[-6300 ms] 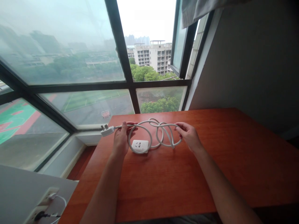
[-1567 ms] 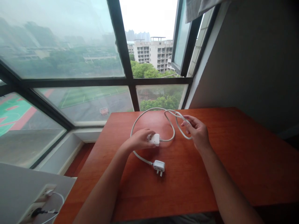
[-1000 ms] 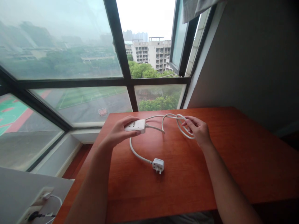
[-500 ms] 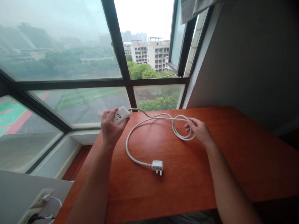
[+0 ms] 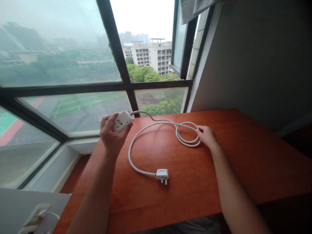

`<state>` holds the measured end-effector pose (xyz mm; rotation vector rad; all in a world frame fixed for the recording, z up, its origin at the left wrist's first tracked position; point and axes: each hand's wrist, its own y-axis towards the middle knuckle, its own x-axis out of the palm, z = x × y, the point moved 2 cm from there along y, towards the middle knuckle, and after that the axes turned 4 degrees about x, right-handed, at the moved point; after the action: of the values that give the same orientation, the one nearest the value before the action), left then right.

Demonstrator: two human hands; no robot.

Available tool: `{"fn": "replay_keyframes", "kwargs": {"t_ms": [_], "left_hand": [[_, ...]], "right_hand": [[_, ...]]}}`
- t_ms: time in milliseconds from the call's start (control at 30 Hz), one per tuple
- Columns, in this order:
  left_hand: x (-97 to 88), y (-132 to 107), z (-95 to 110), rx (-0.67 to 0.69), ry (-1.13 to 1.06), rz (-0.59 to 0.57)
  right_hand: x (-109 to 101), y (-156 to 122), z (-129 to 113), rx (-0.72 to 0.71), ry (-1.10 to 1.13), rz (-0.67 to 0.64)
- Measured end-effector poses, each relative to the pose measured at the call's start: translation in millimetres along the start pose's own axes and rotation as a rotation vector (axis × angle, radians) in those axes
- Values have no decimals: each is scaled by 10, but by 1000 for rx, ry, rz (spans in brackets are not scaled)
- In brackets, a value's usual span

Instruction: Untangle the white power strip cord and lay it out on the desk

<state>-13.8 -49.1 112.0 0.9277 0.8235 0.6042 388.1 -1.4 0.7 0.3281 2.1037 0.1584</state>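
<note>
A white extension-cord socket block (image 5: 124,121) is gripped by my left hand (image 5: 109,133), held up above the far left of the table with its slotted face toward me. From its far end a white cable (image 5: 129,153) leads right into a loose coil of loops, then curves back left. At the right side of that coil, my right hand (image 5: 207,136) has its fingers closed on the cable; its fingertips are partly hidden. A white plug (image 5: 162,174) at the cable's other end lies on the table with its prongs pointing toward me.
The reddish-brown wooden table (image 5: 190,188) stretches under both arms, its back edge by the window (image 5: 156,85). A dark wall (image 5: 248,65) rises behind its right side. Low at left, a wall outlet (image 5: 36,216) has a white plug in it.
The camera view has turned slightly, shifting the scene a little left. My right hand has turned at the coil, and its fingers show less now. My left hand keeps its hold on the socket block.
</note>
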Motion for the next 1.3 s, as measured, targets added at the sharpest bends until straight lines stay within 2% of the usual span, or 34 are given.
{"fn": "replay_keyframes", "kwargs": {"t_ms": [167,367,533,700,833,967,1033,1100,1133,1233,1300], "left_hand": [[78,-44,-27,-28,-47,-51],[99,-48,35,-63,-53,-70],[90,-42,52,-122,-37,-80],[109,-53,41,-143,-66,-86],[137,-81,24,-188,-110,-99],[179,-114,-23,-248,-187,-122],[201,-122,-30,-257,-220,-157],[214,-125,-8,-256,-230,-185],[216,-124,12,-255,-231,-193],[214,-118,90,-244,-244,-198],[210,-115,129,-231,-247,-198]], "right_hand": [[14,-29,-105,-14,2,-77],[75,-42,-143,-47,175,-197],[81,-36,-150,-68,217,-67],[60,-45,-191,-58,271,-147],[62,-47,-166,-28,251,-139],[57,-48,-182,-29,70,21],[53,-86,-294,-51,6,135],[85,-170,-494,-83,-19,172],[122,-228,-616,-99,-25,133],[294,-429,-964,-135,-144,-101],[390,-529,-1111,-166,-231,-176]]}}
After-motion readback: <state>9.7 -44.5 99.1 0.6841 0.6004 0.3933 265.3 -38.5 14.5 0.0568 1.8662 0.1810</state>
